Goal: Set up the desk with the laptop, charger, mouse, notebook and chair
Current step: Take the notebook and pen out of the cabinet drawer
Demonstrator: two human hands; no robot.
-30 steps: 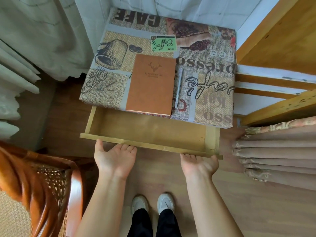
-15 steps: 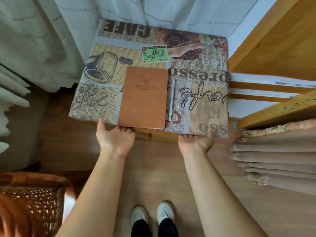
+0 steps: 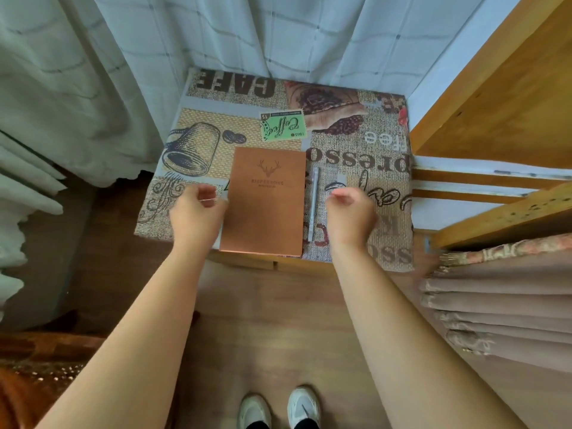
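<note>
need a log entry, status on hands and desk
Left hand and right hand loosely curled, holding nothing, above the desk. Brown notebook flat at front edge, pen beside it. Nothing blocking.

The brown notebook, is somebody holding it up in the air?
No, the notebook lies flat on the desk, with the left hand and right hand beside it.

Home: curtains (image 3: 216,41), cloth-covered desk (image 3: 371,144)

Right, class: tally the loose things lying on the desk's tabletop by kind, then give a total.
Notebook: 1
Pen: 1
Total: 2
</note>
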